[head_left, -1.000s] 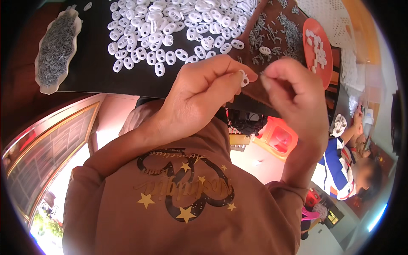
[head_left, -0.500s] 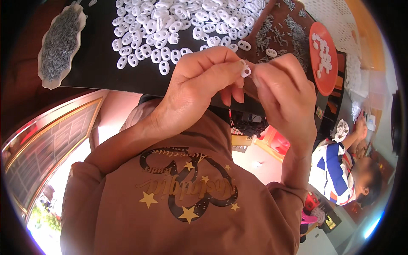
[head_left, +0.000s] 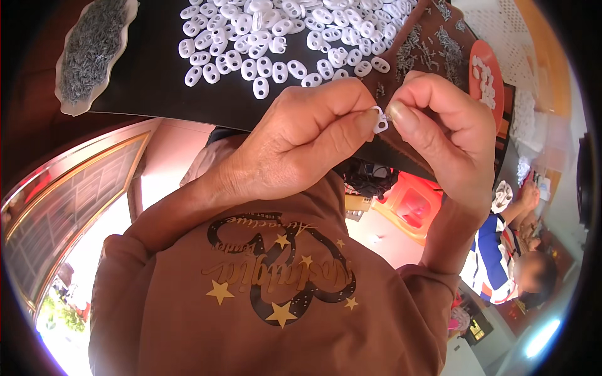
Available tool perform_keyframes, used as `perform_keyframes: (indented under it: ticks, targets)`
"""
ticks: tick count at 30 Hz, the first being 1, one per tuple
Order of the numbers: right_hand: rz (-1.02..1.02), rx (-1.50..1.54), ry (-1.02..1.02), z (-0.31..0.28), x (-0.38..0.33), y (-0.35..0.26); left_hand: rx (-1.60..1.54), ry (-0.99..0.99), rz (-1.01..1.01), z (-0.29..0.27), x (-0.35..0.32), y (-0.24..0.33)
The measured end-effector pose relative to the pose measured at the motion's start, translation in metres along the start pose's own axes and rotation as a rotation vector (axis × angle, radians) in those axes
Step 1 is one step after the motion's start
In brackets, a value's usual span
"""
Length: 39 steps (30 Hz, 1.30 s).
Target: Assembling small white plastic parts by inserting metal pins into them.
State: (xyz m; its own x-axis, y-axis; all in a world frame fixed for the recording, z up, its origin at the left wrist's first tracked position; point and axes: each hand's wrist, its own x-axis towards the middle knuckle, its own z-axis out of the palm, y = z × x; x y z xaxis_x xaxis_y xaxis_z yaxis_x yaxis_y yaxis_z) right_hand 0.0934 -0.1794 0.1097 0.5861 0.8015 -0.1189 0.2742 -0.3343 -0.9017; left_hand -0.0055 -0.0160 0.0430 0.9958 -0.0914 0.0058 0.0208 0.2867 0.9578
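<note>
Thumb and forefinger of my left hand [head_left: 307,139] pinch a small white two-holed plastic piece [head_left: 382,126], perhaps a cord lock, above the table's near edge. Close against its right side, my right hand [head_left: 448,135] is closed in a pinch; a tiny dark bit shows at its fingertips, too small to name. Beyond my hands, many matching white oval pieces [head_left: 260,69] lie heaped and scattered on the black tabletop [head_left: 150,81]. Small grey metal pieces like springs [head_left: 426,47] are strewn on a brown cloth [head_left: 392,88] to the right.
A scalloped pale tray [head_left: 128,31] full of grey spring-like pieces stands at far left. An orange-red dish [head_left: 480,53] with some white pieces sits at right. Below the table is a red plastic stool [head_left: 407,203]. Another person [head_left: 495,257] sits at the right.
Both hands have shifted right and slightly down with the white piece. My right hand has turned, so its thumb and fingertips now show. The whole view has shifted a little.
</note>
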Motion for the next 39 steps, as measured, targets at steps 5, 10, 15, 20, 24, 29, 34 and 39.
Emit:
perform_keyframes:
  ticks: [5, 10, 15, 20, 24, 29, 34, 39]
  targets:
    - [0.034, -0.006, -0.042, 0.000, 0.004, -0.003, 0.017, 0.001, 0.037, -0.004, -0.004, -0.001]
    - [0.065, -0.044, -0.085, 0.004, 0.009, -0.007, 0.054, 0.004, 0.117, -0.008, -0.007, -0.004]
    - [0.079, -0.052, -0.089, 0.009, 0.013, -0.009, 0.036, 0.021, 0.123, -0.010, -0.010, -0.005]
    - [0.087, -0.042, -0.066, 0.018, 0.014, -0.009, -0.028, 0.025, 0.106, -0.013, -0.014, -0.005]
    - [-0.014, -0.138, -0.100, 0.025, 0.016, -0.005, -0.112, 0.026, 0.019, -0.013, -0.019, -0.010]
    - [0.023, -0.138, -0.066, 0.032, 0.017, -0.009, -0.144, 0.031, 0.003, -0.020, -0.022, -0.009]
    - [0.002, -0.116, -0.099, 0.028, 0.020, -0.009, -0.202, 0.005, -0.058, -0.025, -0.024, -0.004]
    - [-0.176, -0.170, -0.092, 0.035, 0.024, -0.003, -0.199, 0.022, -0.034, -0.026, -0.026, -0.008]
